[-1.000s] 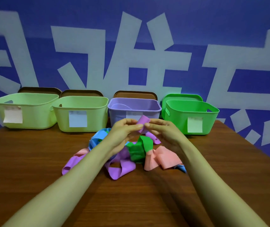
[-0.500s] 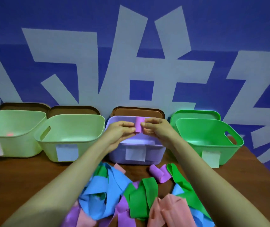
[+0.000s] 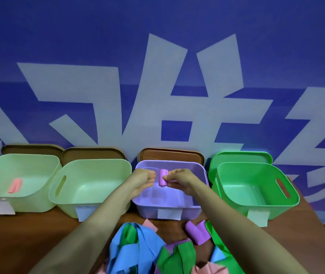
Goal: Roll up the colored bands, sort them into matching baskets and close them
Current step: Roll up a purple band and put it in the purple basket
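1. Roll of purple band (image 3: pixel 162 180): wound tight, held in the air above the open purple basket (image 3: pixel 149 212), not yet dropped in.
2. Grip: my right hand (image 3: pixel 179 178) pinches the roll's right end between thumb and fingertips. My left hand (image 3: pixel 144 180) has its fingers curled just beside the left end; I cannot tell whether they touch it.
3. Purple basket: third in a row of four, with a brown lid (image 3: pixel 171 155) propped behind it.
4. Neighbours: green basket (image 3: pixel 236 208) to the right, two pale green baskets (image 3: pixel 69 206) to the left. The far-left one holds a pink roll (image 3: pixel 15 185).
5. Table (image 3: pixel 19 244): loose bands (image 3: pixel 130 254) in blue, green, purple and pink lie heaped between my forearms.
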